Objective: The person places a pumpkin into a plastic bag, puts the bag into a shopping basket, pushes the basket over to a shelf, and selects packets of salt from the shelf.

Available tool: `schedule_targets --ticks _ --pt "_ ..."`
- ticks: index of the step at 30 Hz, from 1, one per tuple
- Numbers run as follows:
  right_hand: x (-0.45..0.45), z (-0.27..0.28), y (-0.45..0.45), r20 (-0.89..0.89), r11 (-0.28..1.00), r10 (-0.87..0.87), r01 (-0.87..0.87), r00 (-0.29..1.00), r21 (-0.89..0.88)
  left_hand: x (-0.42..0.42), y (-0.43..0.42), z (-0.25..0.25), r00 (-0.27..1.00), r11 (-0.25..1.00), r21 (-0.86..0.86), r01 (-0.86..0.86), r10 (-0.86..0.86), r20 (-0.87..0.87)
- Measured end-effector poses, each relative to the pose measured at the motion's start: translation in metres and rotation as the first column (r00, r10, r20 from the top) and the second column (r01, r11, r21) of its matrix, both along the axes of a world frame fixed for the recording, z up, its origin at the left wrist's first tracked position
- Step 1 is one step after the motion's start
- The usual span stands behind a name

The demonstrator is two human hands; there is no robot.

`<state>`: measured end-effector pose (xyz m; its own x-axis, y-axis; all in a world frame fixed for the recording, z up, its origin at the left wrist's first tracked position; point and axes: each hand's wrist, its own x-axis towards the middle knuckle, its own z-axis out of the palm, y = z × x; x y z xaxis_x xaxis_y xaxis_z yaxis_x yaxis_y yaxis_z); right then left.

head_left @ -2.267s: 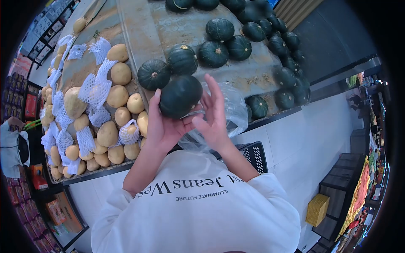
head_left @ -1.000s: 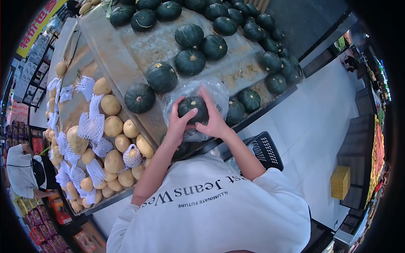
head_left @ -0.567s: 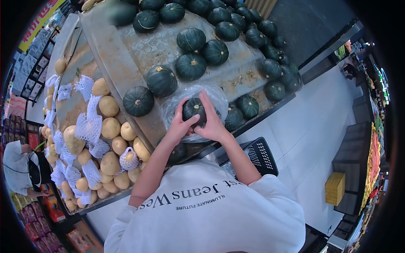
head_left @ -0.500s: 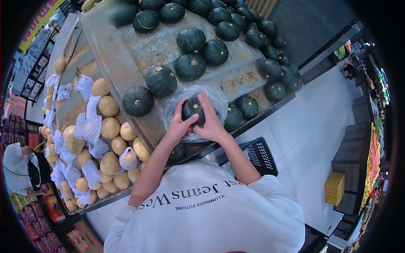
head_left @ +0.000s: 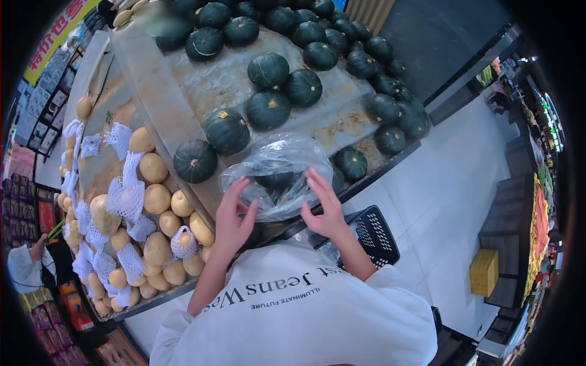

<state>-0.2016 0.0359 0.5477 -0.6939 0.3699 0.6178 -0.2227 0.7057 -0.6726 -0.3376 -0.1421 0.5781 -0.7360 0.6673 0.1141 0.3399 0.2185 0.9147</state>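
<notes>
A clear plastic bag (head_left: 287, 149) rests at the near edge of the display with its mouth toward me. Inside it a dark green pumpkin (head_left: 274, 180) shows, partly covered by the crumpled film. My left hand (head_left: 237, 215) is at the bag's left side, thumb and fingers apart. On the right side, my right hand (head_left: 325, 206) has its fingers spread near the film. Neither hand grips the pumpkin; whether the fingertips press the bag is hard to see. Just left of the bag sits another pumpkin (head_left: 195, 161).
More pumpkins (head_left: 268, 110) are spread over the display, piled at its far side. Potatoes (head_left: 157, 199), some in white foam nets, fill the left section. A black shopping basket (head_left: 373, 235) is at my right, below the display edge. Another person (head_left: 24, 268) stands at far left.
My hands held the pumpkin together over the bag. Now they are apart at the bag's sides, and the pumpkin lies inside the bag.
</notes>
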Motion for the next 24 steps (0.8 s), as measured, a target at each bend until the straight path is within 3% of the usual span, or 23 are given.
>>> schedule_targets --ticks 1,3,4,6,8,10,13,16,19,24 --pt "0.006 -0.003 0.006 -0.059 0.995 -0.072 0.076 0.996 0.072 -0.001 -0.008 0.000 1.000 1.000 -0.002 -0.023 0.023 0.005" --pt "0.013 -0.002 0.016 -0.171 0.960 -0.214 0.240 0.962 0.147 -0.006 -0.025 -0.005 0.980 0.998 -0.008 -0.067 0.064 -0.188" --pt "0.014 0.001 0.023 -0.142 0.937 -0.294 0.314 0.945 0.150 -0.009 -0.030 -0.008 0.956 0.996 -0.005 -0.088 0.083 -0.282" --pt "0.014 0.014 0.028 0.064 0.934 -0.355 0.352 0.933 0.062 -0.008 -0.036 -0.004 0.948 0.986 -0.079 -0.145 0.115 -0.297" --pt "0.012 0.012 0.033 0.149 0.964 -0.239 0.253 0.960 -0.086 -0.006 -0.034 -0.001 0.946 0.981 -0.130 -0.142 0.096 -0.309" --pt "0.009 0.015 0.029 0.199 0.986 -0.097 0.121 0.975 -0.112 -0.002 -0.030 0.001 0.949 0.983 -0.164 -0.080 0.024 -0.313" --pt "0.000 0.013 0.018 0.231 0.997 0.071 -0.071 0.970 -0.005 0.005 -0.017 0.008 0.939 0.975 -0.210 0.074 -0.139 -0.316" --pt "-0.009 0.004 0.004 0.263 0.978 0.173 -0.198 0.949 0.071 0.011 -0.006 0.010 0.926 0.951 -0.290 0.103 -0.198 -0.321" --pt "-0.012 -0.001 -0.009 0.351 0.958 0.238 -0.279 0.906 0.071 0.011 -0.001 0.007 0.924 0.960 -0.237 0.152 -0.223 -0.310" --pt "-0.016 -0.023 -0.021 0.350 0.942 0.170 -0.256 0.921 0.216 0.008 0.001 -0.010 0.922 0.964 -0.265 0.029 -0.128 -0.364"
